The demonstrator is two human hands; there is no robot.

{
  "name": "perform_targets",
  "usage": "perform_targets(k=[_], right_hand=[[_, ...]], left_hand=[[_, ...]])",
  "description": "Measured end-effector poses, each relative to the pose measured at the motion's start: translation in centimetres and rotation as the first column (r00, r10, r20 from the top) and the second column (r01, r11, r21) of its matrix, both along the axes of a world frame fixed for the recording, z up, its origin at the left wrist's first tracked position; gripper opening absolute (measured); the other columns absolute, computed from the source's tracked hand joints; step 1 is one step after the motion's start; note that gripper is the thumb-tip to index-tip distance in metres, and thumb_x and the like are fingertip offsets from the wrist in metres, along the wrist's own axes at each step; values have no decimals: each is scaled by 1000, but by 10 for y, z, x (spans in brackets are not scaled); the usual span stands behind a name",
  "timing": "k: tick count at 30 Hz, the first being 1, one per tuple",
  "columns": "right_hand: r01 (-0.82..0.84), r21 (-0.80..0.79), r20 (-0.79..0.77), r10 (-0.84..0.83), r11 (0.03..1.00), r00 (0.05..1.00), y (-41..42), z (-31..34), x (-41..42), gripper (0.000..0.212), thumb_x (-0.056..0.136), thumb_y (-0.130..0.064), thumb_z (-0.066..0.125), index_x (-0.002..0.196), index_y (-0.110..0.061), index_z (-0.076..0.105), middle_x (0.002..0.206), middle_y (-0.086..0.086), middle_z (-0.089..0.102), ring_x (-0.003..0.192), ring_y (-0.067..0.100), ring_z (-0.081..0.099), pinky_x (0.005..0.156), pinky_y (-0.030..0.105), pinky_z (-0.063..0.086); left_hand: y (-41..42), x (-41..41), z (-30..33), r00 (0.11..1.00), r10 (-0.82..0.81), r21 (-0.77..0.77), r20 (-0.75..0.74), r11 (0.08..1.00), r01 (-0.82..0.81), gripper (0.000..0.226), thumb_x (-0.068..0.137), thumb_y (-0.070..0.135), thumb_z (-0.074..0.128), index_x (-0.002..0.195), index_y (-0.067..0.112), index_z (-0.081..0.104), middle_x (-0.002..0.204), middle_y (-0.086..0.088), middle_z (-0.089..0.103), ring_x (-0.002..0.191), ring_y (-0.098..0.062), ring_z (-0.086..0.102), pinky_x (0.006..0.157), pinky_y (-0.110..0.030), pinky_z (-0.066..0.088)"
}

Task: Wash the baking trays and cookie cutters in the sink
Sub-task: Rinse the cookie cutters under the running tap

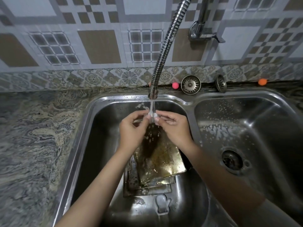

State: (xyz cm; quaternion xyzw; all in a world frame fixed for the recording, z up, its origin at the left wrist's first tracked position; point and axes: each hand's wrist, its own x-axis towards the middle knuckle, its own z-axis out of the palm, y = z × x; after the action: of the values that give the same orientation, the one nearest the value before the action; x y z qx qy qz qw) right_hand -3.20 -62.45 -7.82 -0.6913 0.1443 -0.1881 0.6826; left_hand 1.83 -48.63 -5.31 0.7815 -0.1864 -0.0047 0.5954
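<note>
Baking trays [157, 163], at least two and maybe three, are lying stacked flat on the floor of the left sink [98, 128], their long sides running away from the person and skewed a little against each other. One mitten-shaped cookie cutter [162, 205] is lying flat just in front of the stack, its cuff end pointing toward the person. A second small white cutter [152, 115] is sitting under the water running from the hose tap [165, 46]; its shape is too blurred to tell. The left hand [132, 128] and right hand [173, 128] are meeting over the trays, fingertips pinching that cutter from either side, both forearms reaching in from below. Two sink strainers [191, 84] are leaning against the wall tiles behind the right sink [246, 122].
</note>
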Motion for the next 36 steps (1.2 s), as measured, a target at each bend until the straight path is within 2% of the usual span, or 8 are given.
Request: perform_targets(k=[5, 10, 15, 20, 24, 28, 32, 36], right_hand=[[-13, 5, 20, 12, 1000, 1000, 9, 6, -2, 28, 83, -2, 70, 111, -3, 70, 99, 5, 73, 87, 10, 71, 79, 21, 55], [-17, 35, 17, 17, 999, 1000, 17, 8, -1, 25, 82, -4, 72, 102, -18, 72, 90, 0, 74, 83, 13, 72, 79, 24, 57], [-8, 46, 38, 6, 999, 999, 14, 6, -3, 25, 81, -2, 72, 101, -17, 72, 90, 2, 74, 85, 14, 72, 82, 27, 56], [50, 64, 56, -54, 997, 997, 1, 9, -12, 25, 80, 1, 73, 98, -17, 71, 92, 5, 74, 86, 15, 71, 82, 26, 56], [89, 57, 59, -92, 994, 994, -11, 9, -20, 25, 79, -1, 74, 98, -17, 72, 95, 5, 74, 91, 17, 71, 84, 28, 56], [109, 60, 61, -112, 992, 992, -14, 7, -21, 25, 79, -2, 74, 97, -19, 72, 96, 7, 74, 92, 22, 71, 87, 35, 56], [84, 66, 70, -89, 994, 994, -10, 7, -16, 26, 79, -4, 75, 93, -25, 73, 93, 5, 74, 91, 24, 71, 87, 39, 56], [10, 82, 80, -16, 997, 997, 1, 11, -7, 24, 80, 0, 73, 97, -17, 72, 91, 7, 74, 83, 21, 72, 81, 35, 58]], left_hand=[[7, -2, 1, 999, 43, -21, 7, 999, -43, 17, 86, 12, 67, 102, 15, 72, 96, 6, 72, 89, -9, 69, 82, -36, 57], [15, -2, 2, 998, 61, -28, -4, 998, -61, 16, 86, 12, 67, 100, 18, 70, 96, 5, 72, 89, -12, 69, 81, -39, 57], [10, -2, 0, 998, 62, -41, -32, 997, -63, 15, 86, 13, 67, 100, 17, 72, 96, 4, 72, 90, -14, 69, 78, -46, 57], [-9, -9, 2, 999, 15, -72, -46, 997, -18, 17, 86, 8, 67, 100, 16, 71, 93, 6, 72, 89, -8, 68, 81, -26, 54], [-23, -12, 3, 997, -14, -94, -77, 996, 7, 17, 86, 7, 67, 101, 15, 70, 93, 2, 72, 86, -9, 67, 79, -22, 53], [-28, -14, 5, 997, -1, -97, -77, 995, -6, 15, 85, 7, 68, 98, 13, 71, 87, 4, 70, 76, -2, 62, 72, -14, 50], [-20, -9, 3, 989, 23, -142, -147, 989, -45, 11, 83, 10, 71, 93, 13, 73, 81, -1, 72, 73, -13, 64, 75, -39, 56], [-2, 1, 5, 974, 16, -151, -225, 987, -51, 7, 81, 18, 73, 87, 15, 76, 83, -8, 74, 83, -30, 70, 80, -57, 55]])
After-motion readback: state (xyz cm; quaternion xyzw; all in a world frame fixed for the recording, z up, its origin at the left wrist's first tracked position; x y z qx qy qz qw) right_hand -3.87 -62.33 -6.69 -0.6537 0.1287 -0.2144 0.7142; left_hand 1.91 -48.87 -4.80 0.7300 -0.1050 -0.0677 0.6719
